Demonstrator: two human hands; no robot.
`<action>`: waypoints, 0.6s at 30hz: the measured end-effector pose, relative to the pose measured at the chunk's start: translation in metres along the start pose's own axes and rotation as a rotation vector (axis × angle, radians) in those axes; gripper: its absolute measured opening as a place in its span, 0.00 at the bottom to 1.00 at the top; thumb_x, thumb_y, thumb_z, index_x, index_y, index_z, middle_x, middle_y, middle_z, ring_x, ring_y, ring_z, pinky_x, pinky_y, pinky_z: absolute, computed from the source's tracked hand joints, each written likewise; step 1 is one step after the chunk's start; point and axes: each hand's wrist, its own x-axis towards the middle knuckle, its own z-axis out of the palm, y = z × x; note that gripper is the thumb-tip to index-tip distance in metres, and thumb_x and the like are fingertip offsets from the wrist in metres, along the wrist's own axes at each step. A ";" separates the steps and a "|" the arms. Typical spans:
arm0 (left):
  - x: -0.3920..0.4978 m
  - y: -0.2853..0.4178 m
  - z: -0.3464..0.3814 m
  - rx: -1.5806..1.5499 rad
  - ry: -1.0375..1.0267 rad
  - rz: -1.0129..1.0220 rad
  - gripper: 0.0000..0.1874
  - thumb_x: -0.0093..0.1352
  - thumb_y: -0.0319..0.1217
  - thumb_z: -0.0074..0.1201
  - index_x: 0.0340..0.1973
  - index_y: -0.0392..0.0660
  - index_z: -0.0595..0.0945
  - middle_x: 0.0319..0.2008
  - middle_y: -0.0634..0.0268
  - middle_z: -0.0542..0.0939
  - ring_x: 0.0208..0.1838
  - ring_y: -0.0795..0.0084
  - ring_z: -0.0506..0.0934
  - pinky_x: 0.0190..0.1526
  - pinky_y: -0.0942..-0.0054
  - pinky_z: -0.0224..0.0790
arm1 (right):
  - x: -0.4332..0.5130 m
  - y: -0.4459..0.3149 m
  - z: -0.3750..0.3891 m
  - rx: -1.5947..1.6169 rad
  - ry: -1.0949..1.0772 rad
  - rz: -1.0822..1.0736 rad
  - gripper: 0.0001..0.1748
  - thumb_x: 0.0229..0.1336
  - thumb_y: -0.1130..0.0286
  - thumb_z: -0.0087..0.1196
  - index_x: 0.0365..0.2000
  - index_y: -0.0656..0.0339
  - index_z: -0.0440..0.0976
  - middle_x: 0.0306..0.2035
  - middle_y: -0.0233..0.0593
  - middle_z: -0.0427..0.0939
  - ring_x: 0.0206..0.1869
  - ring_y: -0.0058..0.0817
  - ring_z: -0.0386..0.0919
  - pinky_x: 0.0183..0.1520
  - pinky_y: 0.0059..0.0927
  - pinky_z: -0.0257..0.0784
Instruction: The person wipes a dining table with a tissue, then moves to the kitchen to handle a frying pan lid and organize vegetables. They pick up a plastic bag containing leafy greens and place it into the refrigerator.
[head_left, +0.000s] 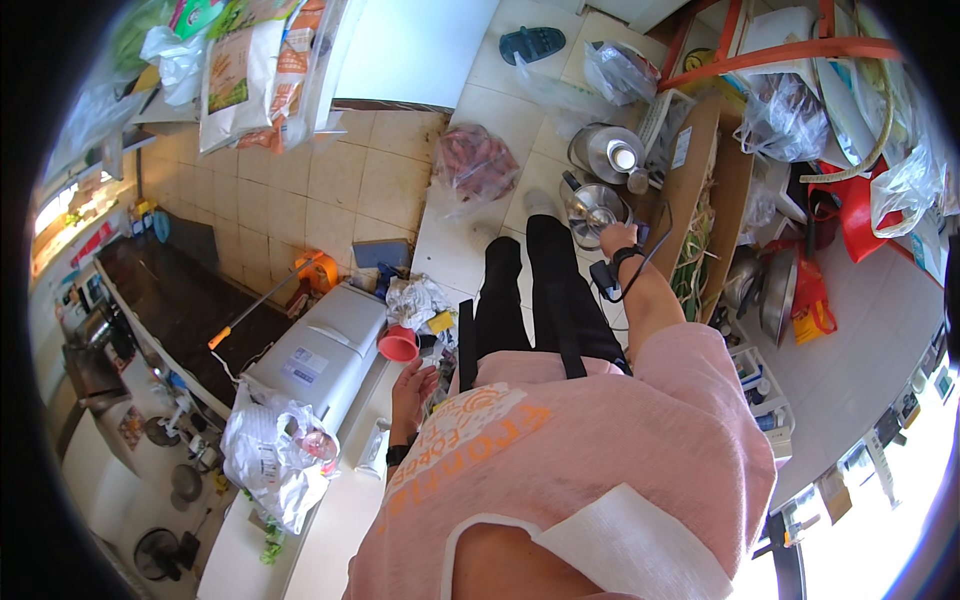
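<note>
My right hand (621, 238) reaches down to the near rim of a shiny metal kettle or pot (594, 211) on the tiled floor. Its fingers are partly hidden, so whether they grip the rim is unclear. Just beyond stands a larger steel kettle-like vessel (609, 152) with a pale round top. My left hand (412, 388) hangs at my left side with fingers loosely apart and nothing in it. Close to it are a red plastic cup-like container (398, 343) and crumpled white plastic (417, 300).
A clear bag of reddish items (475, 163) lies on the floor ahead. To the right stands a long cardboard box (694, 180) holding green stalks. A grey-white lidded bin-like box (319, 349) and a white plastic bag (274, 450) are at left. A dark slipper (532, 45) lies farther off.
</note>
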 end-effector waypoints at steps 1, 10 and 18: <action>0.001 0.000 -0.003 0.001 -0.005 -0.001 0.19 0.68 0.25 0.44 0.54 0.38 0.67 0.42 0.55 0.78 0.40 0.69 0.79 0.39 0.77 0.75 | -0.002 -0.002 -0.003 -0.034 -0.029 0.018 0.15 0.59 0.68 0.42 0.41 0.50 0.78 0.47 0.31 0.76 0.53 0.33 0.70 0.50 0.50 0.59; 0.026 0.011 -0.048 0.023 -0.041 -0.002 0.19 0.68 0.27 0.45 0.54 0.39 0.68 0.43 0.57 0.78 0.41 0.70 0.79 0.40 0.76 0.74 | -0.014 -0.062 -0.030 0.132 0.280 -0.041 0.13 0.53 0.70 0.45 0.34 0.55 0.80 0.41 0.40 0.79 0.45 0.35 0.76 0.43 0.39 0.70; 0.063 0.039 -0.144 0.027 -0.086 0.033 0.16 0.68 0.27 0.46 0.51 0.39 0.71 0.39 0.60 0.80 0.38 0.73 0.78 0.41 0.75 0.73 | -0.017 -0.181 -0.025 0.545 0.298 0.071 0.15 0.52 0.70 0.46 0.39 0.60 0.76 0.45 0.47 0.76 0.48 0.43 0.75 0.48 0.43 0.71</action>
